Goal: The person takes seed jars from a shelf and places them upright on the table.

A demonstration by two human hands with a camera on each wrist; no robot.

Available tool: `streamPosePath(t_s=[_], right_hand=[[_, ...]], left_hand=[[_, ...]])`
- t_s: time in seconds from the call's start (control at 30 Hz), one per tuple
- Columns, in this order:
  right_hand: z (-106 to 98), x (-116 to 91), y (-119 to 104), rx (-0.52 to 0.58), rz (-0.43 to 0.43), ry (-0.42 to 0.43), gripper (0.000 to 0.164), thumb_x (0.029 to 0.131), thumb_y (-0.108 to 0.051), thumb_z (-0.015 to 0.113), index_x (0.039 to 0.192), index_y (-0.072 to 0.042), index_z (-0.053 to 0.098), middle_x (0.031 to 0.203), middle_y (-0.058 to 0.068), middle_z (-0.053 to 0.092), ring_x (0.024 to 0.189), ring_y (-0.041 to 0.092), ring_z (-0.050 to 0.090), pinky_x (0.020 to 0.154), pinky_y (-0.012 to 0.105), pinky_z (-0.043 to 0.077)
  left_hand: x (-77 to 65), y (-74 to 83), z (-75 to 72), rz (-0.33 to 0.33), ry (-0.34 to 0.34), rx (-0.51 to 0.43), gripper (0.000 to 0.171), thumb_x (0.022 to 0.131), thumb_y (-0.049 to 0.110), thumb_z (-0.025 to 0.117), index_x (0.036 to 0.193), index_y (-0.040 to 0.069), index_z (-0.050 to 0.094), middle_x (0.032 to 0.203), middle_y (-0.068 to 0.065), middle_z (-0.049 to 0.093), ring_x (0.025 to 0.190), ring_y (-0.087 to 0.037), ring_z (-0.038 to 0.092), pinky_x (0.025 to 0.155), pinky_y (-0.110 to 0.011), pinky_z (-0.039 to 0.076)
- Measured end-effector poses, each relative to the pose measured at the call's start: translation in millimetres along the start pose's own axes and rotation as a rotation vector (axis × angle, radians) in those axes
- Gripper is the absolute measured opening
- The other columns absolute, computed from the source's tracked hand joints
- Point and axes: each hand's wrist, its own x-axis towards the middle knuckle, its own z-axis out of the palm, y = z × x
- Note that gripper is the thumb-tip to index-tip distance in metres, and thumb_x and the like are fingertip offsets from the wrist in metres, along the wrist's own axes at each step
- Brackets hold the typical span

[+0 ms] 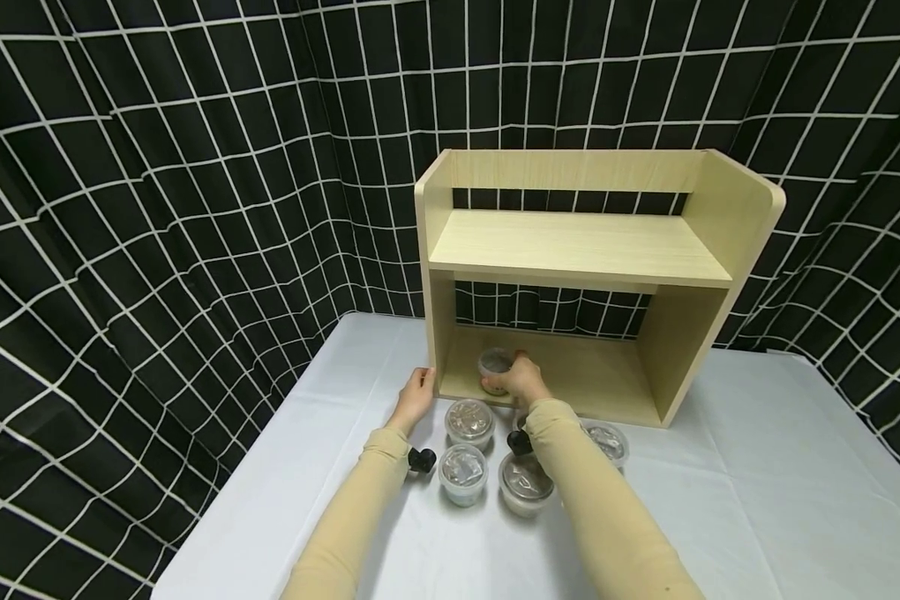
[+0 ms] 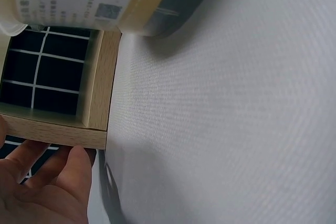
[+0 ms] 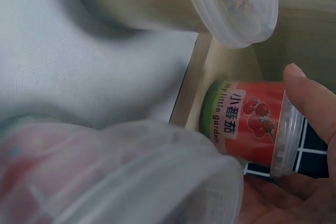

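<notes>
My right hand (image 1: 523, 381) pinches a small lidded plastic tub (image 3: 247, 121) between thumb and fingers. Its red label shows tomatoes and "My little garden". In the head view the tub stands upright near the left end of the shelf unit's lower board (image 1: 570, 375). My left hand (image 1: 417, 390) touches the outside of the shelf unit's left side panel (image 1: 441, 333), low down at its front edge. In the left wrist view, the fingers (image 2: 73, 174) of that hand lie fairly straight against the wood.
Several more lidded tubs stand on the white table in front of the unit: two at left (image 1: 471, 422), one in the middle (image 1: 525, 487), and one at right (image 1: 607, 442) partly behind my right arm. Another tub (image 1: 520, 419) is mostly hidden. Black gridded cloth (image 1: 195, 167) hangs behind.
</notes>
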Motion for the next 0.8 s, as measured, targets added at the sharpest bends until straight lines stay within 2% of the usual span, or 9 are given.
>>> streamPosePath(t_s=[0.2, 0.5, 0.67, 0.8], right_hand=[[0.0, -0.8, -1.4, -0.043, -0.029, 0.009, 0.077, 0.073, -0.019, 0.079, 0.127, 0.015, 0.034, 0.120, 0.035, 0.047, 0.113, 0.046, 0.044, 0.096, 0.050, 0.036], [2.2, 1.1, 1.0, 0.022, -0.032, 0.010, 0.067, 0.073, -0.012, 0.078, 0.122, 0.012, 0.038, 0.116, 0.034, 0.050, 0.109, 0.044, 0.049, 0.095, 0.048, 0.038], [0.5, 0.3, 1.0, 0.000, -0.026, 0.002, 0.068, 0.072, -0.014, 0.079, 0.121, 0.012, 0.038, 0.116, 0.034, 0.049, 0.109, 0.044, 0.048, 0.095, 0.048, 0.037], [0.1, 0.4, 2.1, 0.018, -0.040, 0.038, 0.070, 0.070, -0.015, 0.079, 0.121, 0.012, 0.039, 0.113, 0.033, 0.051, 0.106, 0.043, 0.050, 0.093, 0.048, 0.039]], left_hand=[[-0.7, -1.2, -0.1, -0.011, -0.012, -0.013, 0.042, 0.101, 0.037, 0.035, 0.119, 0.003, 0.051, 0.117, -0.018, 0.056, 0.110, -0.035, 0.051, 0.090, -0.045, 0.041], [-0.3, -1.4, 0.2, 0.004, -0.004, -0.012, 0.042, 0.101, 0.038, 0.035, 0.118, 0.004, 0.052, 0.115, -0.017, 0.057, 0.109, -0.034, 0.052, 0.090, -0.045, 0.041], [-1.4, -1.1, 0.7, 0.011, 0.002, -0.011, 0.042, 0.101, 0.037, 0.035, 0.117, 0.003, 0.052, 0.114, -0.018, 0.058, 0.108, -0.035, 0.052, 0.090, -0.045, 0.041], [-1.8, -1.7, 0.8, 0.009, 0.005, -0.001, 0.042, 0.101, 0.037, 0.034, 0.116, 0.003, 0.052, 0.112, -0.018, 0.058, 0.106, -0.034, 0.053, 0.088, -0.045, 0.042]])
